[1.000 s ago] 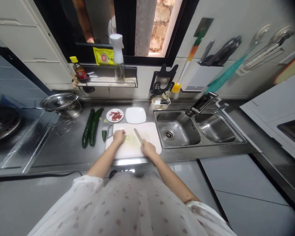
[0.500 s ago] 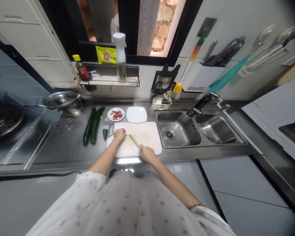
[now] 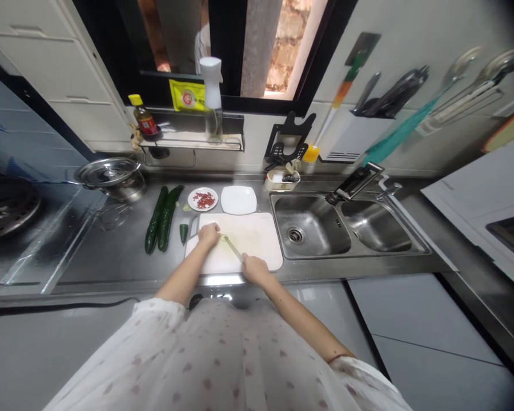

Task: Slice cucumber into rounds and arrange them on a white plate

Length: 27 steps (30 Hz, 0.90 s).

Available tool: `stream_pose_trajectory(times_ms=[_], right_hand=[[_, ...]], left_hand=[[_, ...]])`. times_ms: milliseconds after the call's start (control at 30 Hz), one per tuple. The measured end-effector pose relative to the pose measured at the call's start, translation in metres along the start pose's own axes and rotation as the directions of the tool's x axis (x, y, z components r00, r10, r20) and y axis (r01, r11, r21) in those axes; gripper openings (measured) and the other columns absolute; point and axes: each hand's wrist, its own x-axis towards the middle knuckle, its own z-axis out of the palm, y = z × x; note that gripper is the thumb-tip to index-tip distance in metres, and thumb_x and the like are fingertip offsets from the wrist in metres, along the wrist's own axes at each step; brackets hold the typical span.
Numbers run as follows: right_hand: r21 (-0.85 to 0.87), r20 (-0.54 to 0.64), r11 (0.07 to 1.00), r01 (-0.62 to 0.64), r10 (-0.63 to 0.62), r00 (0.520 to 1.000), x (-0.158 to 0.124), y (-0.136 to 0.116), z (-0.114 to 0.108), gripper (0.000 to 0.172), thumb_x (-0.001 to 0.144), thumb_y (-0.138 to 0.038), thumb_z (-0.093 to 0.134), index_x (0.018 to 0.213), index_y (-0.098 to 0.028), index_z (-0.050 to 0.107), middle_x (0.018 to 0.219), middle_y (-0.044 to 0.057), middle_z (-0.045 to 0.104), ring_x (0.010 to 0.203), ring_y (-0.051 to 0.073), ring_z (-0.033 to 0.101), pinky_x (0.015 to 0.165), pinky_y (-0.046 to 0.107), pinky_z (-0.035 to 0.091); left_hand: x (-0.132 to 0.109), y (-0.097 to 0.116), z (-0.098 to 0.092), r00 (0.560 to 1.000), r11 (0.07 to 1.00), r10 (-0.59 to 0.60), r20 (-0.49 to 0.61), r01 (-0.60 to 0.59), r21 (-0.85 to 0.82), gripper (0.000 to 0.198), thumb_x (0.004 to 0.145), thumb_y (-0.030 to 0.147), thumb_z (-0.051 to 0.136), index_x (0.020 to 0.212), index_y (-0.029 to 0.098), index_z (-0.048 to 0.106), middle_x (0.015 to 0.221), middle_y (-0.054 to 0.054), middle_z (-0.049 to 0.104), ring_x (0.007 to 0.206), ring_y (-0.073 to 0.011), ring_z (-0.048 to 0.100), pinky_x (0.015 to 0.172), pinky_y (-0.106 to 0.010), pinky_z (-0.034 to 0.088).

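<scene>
A white cutting board (image 3: 257,234) lies on the steel counter in front of me. My left hand (image 3: 208,234) rests curled on its left part, fingers closed over a small pale green vegetable piece that is mostly hidden. My right hand (image 3: 254,268) grips the handle of a knife (image 3: 232,246). The blade angles up and left, and its tip meets the green piece beside my left fingers.
Two cucumbers (image 3: 161,218) and a green stub (image 3: 183,232) lie left of the board. Behind it sit a small plate of chopped red chilli (image 3: 203,199) and a bare white plate (image 3: 239,200). A double sink (image 3: 310,228) is right; a lidded pot (image 3: 110,178) stands far left.
The knife swung left from the middle of the board until its blade reached the piece under my left hand. My right hand slid slightly left and toward me. My left hand stayed put.
</scene>
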Motion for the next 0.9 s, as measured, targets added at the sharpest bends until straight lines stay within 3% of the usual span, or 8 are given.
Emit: stream_pose_trajectory(times_ms=[900], right_hand=[[0.011,0.070,1.000,0.007,-0.008,0.997,0.016,-0.002,-0.014,0.032,0.088,-0.017,0.039,0.117,-0.018,0.051,0.105,0.015,0.067,0.096,0.026,0.065,0.073,0.034,0.048]], left_hand=[[0.007,-0.002,0.004,1.000,1.000,-0.001,0.018,0.001,0.001,0.022,0.074,0.031,0.066,0.095,0.025,0.064,0.103,-0.004,0.069,0.106,-0.0224,0.060,0.091,-0.033,0.041]])
